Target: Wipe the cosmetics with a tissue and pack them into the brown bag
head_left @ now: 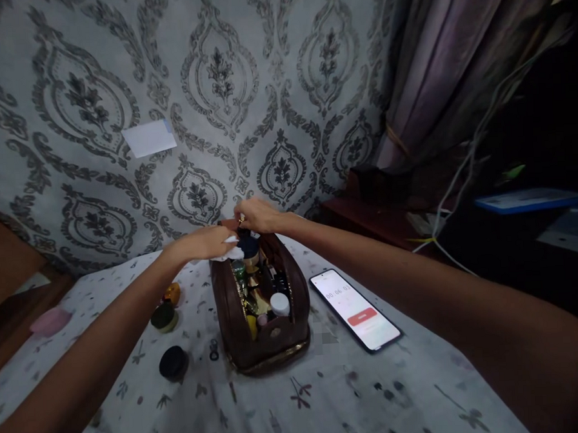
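Note:
A brown toiletry bag (235, 342) stands unzipped on the patterned sheet, its mouth lined by gold zipper teeth. Inside are several small jars and bottles, among them a white-capped jar (280, 304) at the near end and a dark blue-lidded jar (248, 247) at the far end. My left hand (206, 242) is closed around a crumpled white tissue or cloth (233, 250) by the bag's far left edge. Beyond it, my right hand (260, 216) pinches the far end of the bag, near a small gold-coloured piece; the fingertips are partly hidden.
Right of the bag lies a phone (356, 310) showing a running timer. On the left are a black-lidded jar (173, 363), a dark green-lidded jar (164, 317), an orange item (173, 293) and a pink object (51, 321). A patterned wall (273, 101) rises behind; cables (474, 142) hang at right.

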A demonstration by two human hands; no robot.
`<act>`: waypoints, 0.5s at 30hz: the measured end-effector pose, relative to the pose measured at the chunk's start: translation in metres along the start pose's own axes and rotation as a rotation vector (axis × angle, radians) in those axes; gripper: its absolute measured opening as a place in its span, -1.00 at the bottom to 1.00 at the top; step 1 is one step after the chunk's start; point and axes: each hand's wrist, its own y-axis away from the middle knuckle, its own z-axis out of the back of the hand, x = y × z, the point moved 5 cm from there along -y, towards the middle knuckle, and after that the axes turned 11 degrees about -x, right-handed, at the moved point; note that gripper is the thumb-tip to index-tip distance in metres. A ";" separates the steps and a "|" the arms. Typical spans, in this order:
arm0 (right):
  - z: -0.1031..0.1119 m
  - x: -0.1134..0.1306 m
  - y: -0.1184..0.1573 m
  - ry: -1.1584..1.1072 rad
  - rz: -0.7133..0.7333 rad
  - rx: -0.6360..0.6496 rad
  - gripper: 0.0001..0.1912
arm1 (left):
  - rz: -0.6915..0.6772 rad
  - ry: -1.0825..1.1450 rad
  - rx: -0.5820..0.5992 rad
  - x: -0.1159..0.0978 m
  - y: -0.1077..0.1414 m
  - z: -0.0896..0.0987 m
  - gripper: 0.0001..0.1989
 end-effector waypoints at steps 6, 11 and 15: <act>-0.019 0.009 0.001 0.058 0.027 0.092 -0.73 | -0.007 -0.035 0.046 -0.001 0.003 -0.001 -0.73; -0.024 0.016 0.003 0.067 0.056 0.128 -0.72 | 0.028 -0.077 0.011 -0.002 0.005 -0.001 -0.72; -0.022 0.015 0.001 0.046 0.051 0.134 -0.73 | 0.044 0.008 -0.115 -0.004 0.011 0.004 -0.70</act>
